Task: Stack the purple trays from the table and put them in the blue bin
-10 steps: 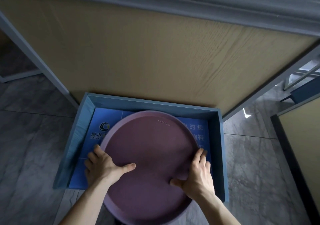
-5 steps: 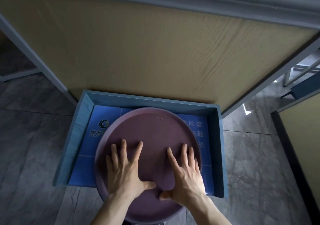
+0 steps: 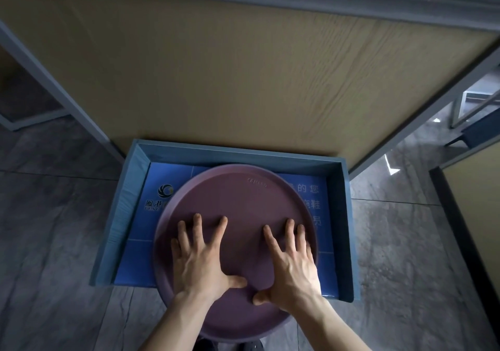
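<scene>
From the head view, the purple tray (image 3: 243,207) lies directly under both hands, its round face spreading forward and away from the wrists, so there is no long axis to speak of; what matters is that its far edge sits over the floor of the blue bin (image 3: 341,215) while its near edge overhangs the bin's front lip toward the person. The left hand (image 3: 198,256) rests flat on the tray's left half, fingers spread wide and thumb pointing inward; the right hand (image 3: 290,264) mirrors it on the right half, also flat and splayed. Neither hand closes round anything: both press palm-down on the tray's upper face, gripping nothing. The two hands are about equally near the tray's centre, and the thumbs lie close together near the near rim. Whether one tray or a stack lies there cannot be told with certainty, though a darker edge shows under the near rim. The bin stands on the grey tiled floor, its far wall against the foot of a wood-grain panel (image 3: 243,80). By my judgement the coming move is a push forward and down, so the overhanging near edge clears the front lip and the tray settles flat inside.
</scene>
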Demonstrator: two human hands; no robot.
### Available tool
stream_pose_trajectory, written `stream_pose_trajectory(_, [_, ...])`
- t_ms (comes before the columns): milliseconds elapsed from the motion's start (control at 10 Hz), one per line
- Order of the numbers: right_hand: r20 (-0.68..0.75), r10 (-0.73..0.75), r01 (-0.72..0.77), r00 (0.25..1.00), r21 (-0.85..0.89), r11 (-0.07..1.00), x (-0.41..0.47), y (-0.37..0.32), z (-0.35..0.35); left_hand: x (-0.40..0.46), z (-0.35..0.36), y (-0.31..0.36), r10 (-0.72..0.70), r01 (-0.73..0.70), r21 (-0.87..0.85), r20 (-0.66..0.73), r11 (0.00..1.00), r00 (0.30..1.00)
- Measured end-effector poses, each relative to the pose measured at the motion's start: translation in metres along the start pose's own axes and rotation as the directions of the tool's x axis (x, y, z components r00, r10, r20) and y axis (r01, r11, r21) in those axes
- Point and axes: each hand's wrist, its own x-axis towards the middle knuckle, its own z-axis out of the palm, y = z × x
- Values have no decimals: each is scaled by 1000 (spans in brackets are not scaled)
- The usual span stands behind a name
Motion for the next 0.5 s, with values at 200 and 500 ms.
stream_pose_trajectory(200, [-4,3,-3,1000,-5,1000,0,-1,2,-1,-4,0,3,-4,10,21,1000,1000])
stream_pose_trajectory(500, [4,11,-11,1000,29,1000,-9,4,-40,-13,-41,-2,72,-73,6,44,997,996])
